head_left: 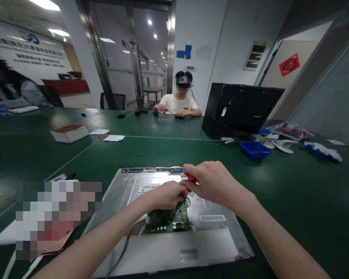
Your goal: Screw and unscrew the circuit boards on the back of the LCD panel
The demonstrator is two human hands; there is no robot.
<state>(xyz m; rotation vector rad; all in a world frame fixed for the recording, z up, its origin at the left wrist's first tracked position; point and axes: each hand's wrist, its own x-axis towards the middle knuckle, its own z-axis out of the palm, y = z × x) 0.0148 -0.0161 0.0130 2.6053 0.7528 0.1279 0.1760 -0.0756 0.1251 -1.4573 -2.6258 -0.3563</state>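
Note:
A flat metal display panel (pixel 215 236) lies back side up in front of me, with a green circuit board (pixel 167 223) at its middle and a narrow blue board (pixel 145 169) along its far edge. My right hand (pixel 211 180) is closed around the red and black handle of a screwdriver (pixel 192 179), whose shaft points down at the circuit board's upper part. Just left of the shaft, my left hand (pixel 170 193) has its fingers bent together at the board's upper edge; what they pinch, if anything, is hidden. A grey cable (pixel 123 248) runs off the board's left side.
Pixelated items (pixel 58 217) and white cables lie left of the panel. Farther back are a white box (pixel 69 133), a blue tray (pixel 255 149), gloves (pixel 321 151) and a black monitor (pixel 241 110). A person (pixel 180 102) sits opposite; another is far left.

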